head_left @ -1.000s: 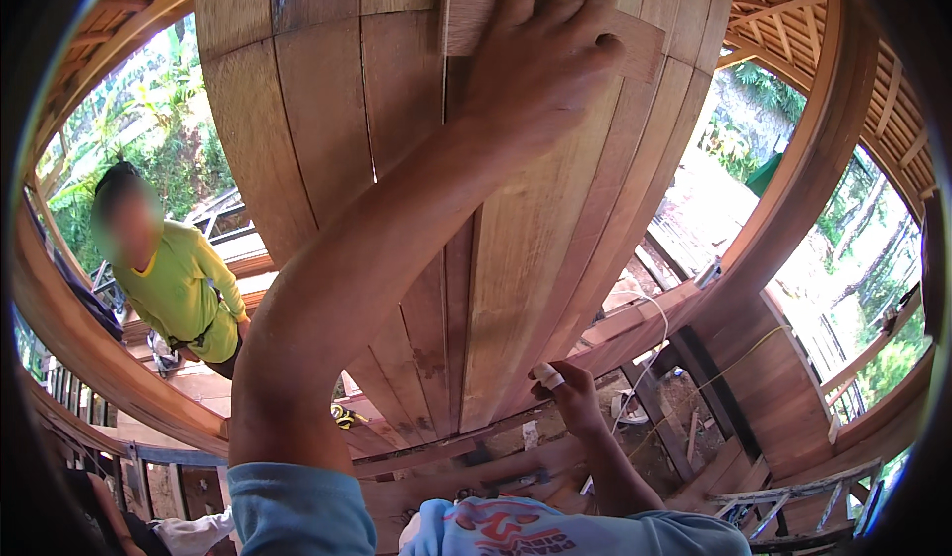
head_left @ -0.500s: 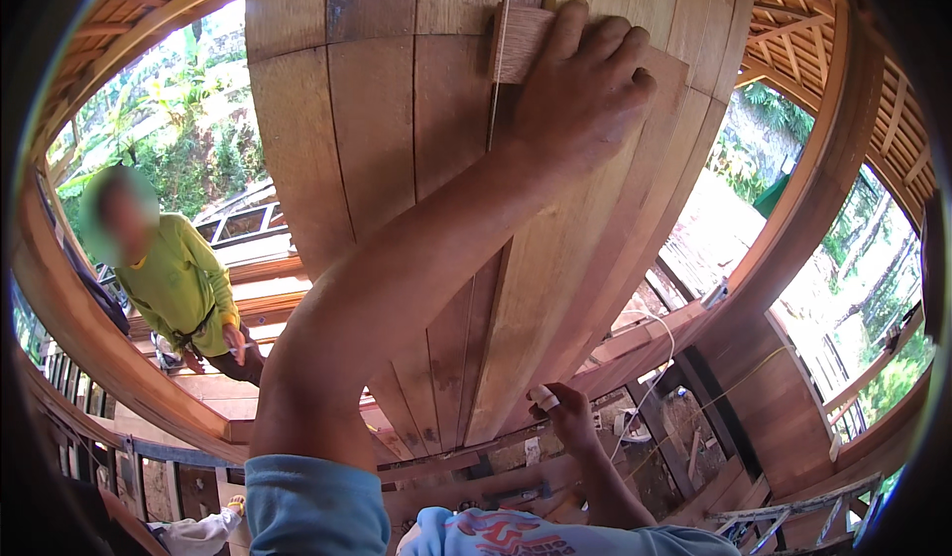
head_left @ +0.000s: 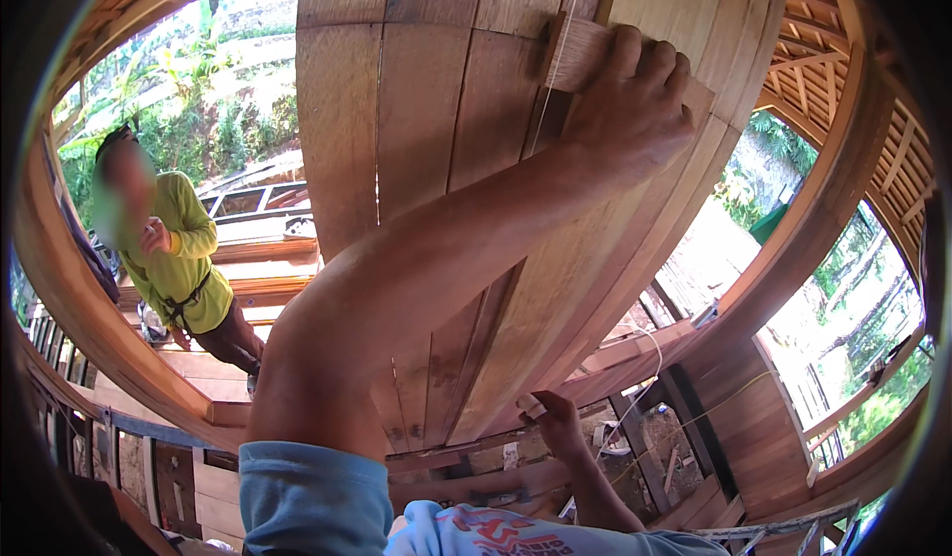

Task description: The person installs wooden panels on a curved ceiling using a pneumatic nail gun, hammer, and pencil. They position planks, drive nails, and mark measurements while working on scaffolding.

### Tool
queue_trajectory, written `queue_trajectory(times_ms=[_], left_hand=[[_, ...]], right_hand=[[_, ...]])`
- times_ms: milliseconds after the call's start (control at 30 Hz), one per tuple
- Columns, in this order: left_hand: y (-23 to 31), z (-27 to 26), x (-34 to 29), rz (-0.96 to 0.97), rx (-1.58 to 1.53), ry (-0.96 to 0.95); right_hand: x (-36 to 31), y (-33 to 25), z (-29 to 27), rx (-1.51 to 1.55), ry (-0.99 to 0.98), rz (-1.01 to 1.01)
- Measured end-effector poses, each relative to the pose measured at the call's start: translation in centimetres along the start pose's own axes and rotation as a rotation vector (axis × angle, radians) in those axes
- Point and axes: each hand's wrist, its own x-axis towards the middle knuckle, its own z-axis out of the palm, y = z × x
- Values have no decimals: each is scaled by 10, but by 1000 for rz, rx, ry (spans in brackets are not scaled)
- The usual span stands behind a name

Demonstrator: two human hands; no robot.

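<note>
Fingers [head_left: 656, 58] of the left hand [head_left: 635, 105]: hooking over the upper long edge of a wooden block [head_left: 587, 58], gripping it against the planks [head_left: 421, 110], not showing the thumb. Lying directly beneath palm and fingers there, leaving no gap to close; sitting far nearer to the left hand than to the right hand [head_left: 558, 425]. Running lengthwise across the planks' seams rather than along them, sloping down from left to right. Pointing one end out past the index finger, toward the left and slightly up, passing beneath a thin pale string [head_left: 565, 35] near that end; pointing the other end right and slightly down, showing only a little beyond the knuckles. Lower down, at the right hand: bending the fingers, wearing a white wrap [head_left: 531, 406] on one digit; cannot tell whether holding anything. Farther out, at left: standing past a timber beam [head_left: 84, 318], a person in a yellow-green top [head_left: 188, 229], lifting one hand.
</note>
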Motion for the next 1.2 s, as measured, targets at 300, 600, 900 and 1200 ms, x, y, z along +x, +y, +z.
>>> queue_trajectory(times_ms=[300,600,900,1200], left_hand=[[1,-2,5,24,12,-5],[3,-9,10,69,39,-45],[7,-14,14,69,65,-117],[8,-21,21,54,93,-276]], right_hand=[[-1,20,8,51,-74,13],[-2,12,20,32,-63,10],[-6,9,25,12,-98,-6],[-7,15,23,-7,-126,-19]])
